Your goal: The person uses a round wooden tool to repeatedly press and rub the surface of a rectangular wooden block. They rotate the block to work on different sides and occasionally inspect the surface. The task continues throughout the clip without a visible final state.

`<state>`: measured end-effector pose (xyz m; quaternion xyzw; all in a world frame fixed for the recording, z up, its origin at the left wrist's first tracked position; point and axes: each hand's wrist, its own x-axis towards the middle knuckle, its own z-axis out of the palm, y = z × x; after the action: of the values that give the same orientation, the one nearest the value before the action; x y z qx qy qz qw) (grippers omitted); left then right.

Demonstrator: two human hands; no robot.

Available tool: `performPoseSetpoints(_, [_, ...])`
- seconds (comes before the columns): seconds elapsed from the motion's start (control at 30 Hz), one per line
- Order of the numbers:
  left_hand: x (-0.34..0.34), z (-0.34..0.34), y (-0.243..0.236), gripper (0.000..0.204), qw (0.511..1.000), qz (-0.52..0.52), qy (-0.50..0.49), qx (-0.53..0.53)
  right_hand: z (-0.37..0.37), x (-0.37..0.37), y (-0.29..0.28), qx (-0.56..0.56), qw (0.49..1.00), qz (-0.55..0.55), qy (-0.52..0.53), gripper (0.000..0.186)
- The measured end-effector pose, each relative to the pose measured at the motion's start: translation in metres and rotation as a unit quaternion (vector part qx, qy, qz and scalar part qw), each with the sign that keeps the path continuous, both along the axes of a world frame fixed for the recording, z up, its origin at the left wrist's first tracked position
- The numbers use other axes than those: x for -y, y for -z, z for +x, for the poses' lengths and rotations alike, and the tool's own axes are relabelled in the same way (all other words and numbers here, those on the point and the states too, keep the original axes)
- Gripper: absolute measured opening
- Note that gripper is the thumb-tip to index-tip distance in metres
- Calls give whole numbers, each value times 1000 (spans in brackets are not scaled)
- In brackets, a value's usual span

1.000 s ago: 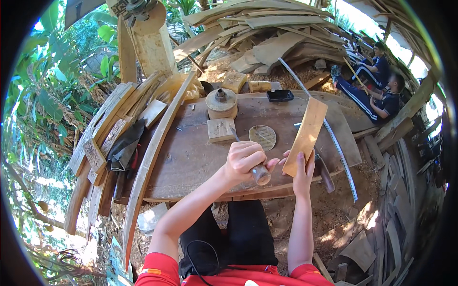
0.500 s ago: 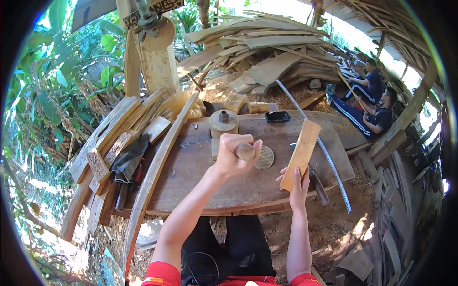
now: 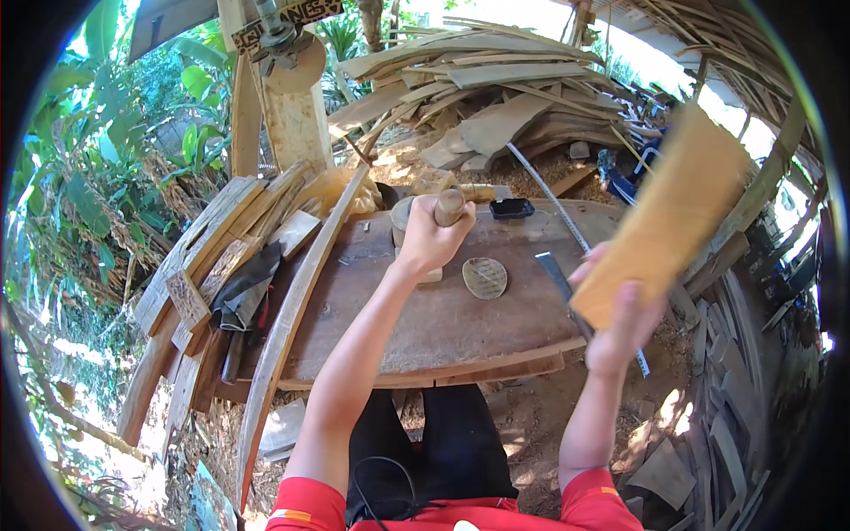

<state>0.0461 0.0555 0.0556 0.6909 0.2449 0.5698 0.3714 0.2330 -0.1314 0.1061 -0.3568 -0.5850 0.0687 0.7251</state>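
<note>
My left hand (image 3: pixel 432 234) is closed around a wooden tool handle (image 3: pixel 449 206), seen end-on over a round wooden block (image 3: pixel 400 211); the tool's other end is hidden. My right hand (image 3: pixel 617 317) grips a flat rectangular board (image 3: pixel 666 212), raised at the right and blurred by motion. Under my hands is a broad wooden slab bench (image 3: pixel 372 327). On it rest a thin oval piece (image 3: pixel 484 277), a black tray (image 3: pixel 512 209) and, partly behind the board, a metal-bladed tool (image 3: pixel 553 276).
Curved planks and offcuts (image 3: pixel 208 274), a dark cloth (image 3: pixel 243 292) and a long strip (image 3: pixel 301 292) lie at left. A measuring strip (image 3: pixel 547 189) crosses the right side. Plank piles (image 3: pixel 496 115) stand behind; people (image 3: pixel 622 180) sit at right, mostly hidden by the board. A post (image 3: pixel 292 124) rises behind.
The board in my right hand has swung up and to the right, now blurred. My left hand with the handle has moved up toward the back of the bench.
</note>
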Motion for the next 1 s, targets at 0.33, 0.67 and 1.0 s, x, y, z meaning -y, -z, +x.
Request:
performPoseSetpoints(0.33, [10,10,5,32,999,40,11,12,-21,3,-42,219,961,-166,27,48])
performPoseSetpoints(0.67, [18,12,3,34,1000,27,-7,-1,-10,-1,-31,235,962,-121,70,49])
performPoseSetpoints(1.0, [-7,-1,14,27,998,-3,-33,45,24,-29,61,-92,964,-212,-133,48])
